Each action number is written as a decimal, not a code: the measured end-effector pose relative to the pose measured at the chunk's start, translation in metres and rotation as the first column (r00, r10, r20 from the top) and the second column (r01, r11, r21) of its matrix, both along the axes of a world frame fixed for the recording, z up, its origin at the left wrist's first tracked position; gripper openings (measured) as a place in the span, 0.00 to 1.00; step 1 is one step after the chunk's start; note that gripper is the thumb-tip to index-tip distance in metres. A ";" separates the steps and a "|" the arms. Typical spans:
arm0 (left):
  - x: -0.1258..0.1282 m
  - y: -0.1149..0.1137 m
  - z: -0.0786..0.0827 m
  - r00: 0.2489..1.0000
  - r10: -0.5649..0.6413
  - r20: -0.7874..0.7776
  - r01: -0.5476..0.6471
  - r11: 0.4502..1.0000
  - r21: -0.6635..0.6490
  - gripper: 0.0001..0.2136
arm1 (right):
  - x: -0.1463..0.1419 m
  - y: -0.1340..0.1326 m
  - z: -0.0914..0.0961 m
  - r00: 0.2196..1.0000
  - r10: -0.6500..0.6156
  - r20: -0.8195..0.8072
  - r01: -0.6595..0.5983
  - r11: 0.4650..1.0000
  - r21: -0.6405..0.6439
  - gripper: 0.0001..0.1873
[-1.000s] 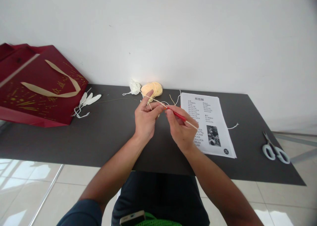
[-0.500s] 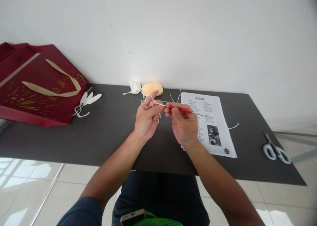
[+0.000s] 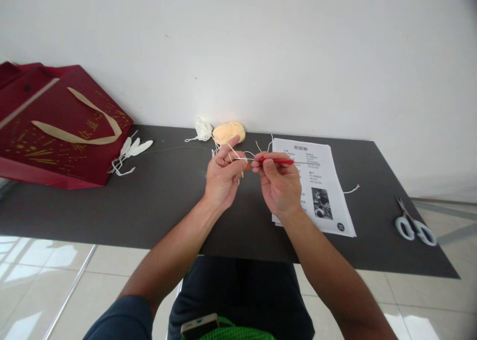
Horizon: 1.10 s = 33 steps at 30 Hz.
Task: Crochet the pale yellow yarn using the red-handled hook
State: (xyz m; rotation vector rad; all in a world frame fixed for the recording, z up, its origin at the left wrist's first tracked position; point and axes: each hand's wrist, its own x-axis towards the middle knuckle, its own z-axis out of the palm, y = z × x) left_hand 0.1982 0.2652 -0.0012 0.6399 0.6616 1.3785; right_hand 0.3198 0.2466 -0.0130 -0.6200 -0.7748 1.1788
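Observation:
My right hand (image 3: 279,186) pinches a red-handled crochet hook (image 3: 278,160), held nearly level and pointing left. My left hand (image 3: 222,176) is curled, its index finger raised, with cream yarn (image 3: 234,153) looped over the fingers and a tiny orange bit of work pinched at the hook's tip. The strand runs back to a peach yarn ball (image 3: 229,131) near the wall. Both hands hover above the dark table (image 3: 167,201).
A printed pattern sheet (image 3: 316,186) lies right of my hands. White-handled scissors (image 3: 413,225) rest at the far right edge. A red gift bag (image 3: 55,126) lies at the left, with white feather-like pieces (image 3: 132,151) beside it and a white yarn tuft (image 3: 203,129) by the ball.
The hook has swung from a downward-right slant to nearly level. My right hand rose slightly and my left index finger lifted with the yarn.

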 end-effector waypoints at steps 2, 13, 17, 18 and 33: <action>0.000 0.000 0.000 1.000 0.001 -0.002 -0.001 1.000 0.001 0.27 | 0.000 0.001 0.000 1.000 -0.008 0.015 0.008 1.000 0.001 0.06; -0.001 0.001 0.000 0.999 0.051 -0.017 -0.050 0.999 0.016 0.28 | 0.007 0.004 0.000 0.999 -0.032 0.025 0.032 0.999 -0.003 0.06; -0.002 0.004 -0.002 0.999 0.039 -0.020 -0.039 0.999 0.018 0.29 | 0.010 0.006 0.000 0.999 -0.024 0.024 0.024 1.000 0.002 0.06; -0.002 0.004 -0.003 0.999 0.035 -0.023 -0.034 0.999 0.020 0.29 | 0.010 0.006 0.000 0.999 -0.026 0.028 0.026 1.000 0.005 0.06; -0.016 0.018 -0.001 0.969 -0.190 -0.156 0.200 0.978 0.052 0.27 | 0.026 0.008 0.004 0.986 -0.002 0.168 -0.012 0.997 0.077 0.08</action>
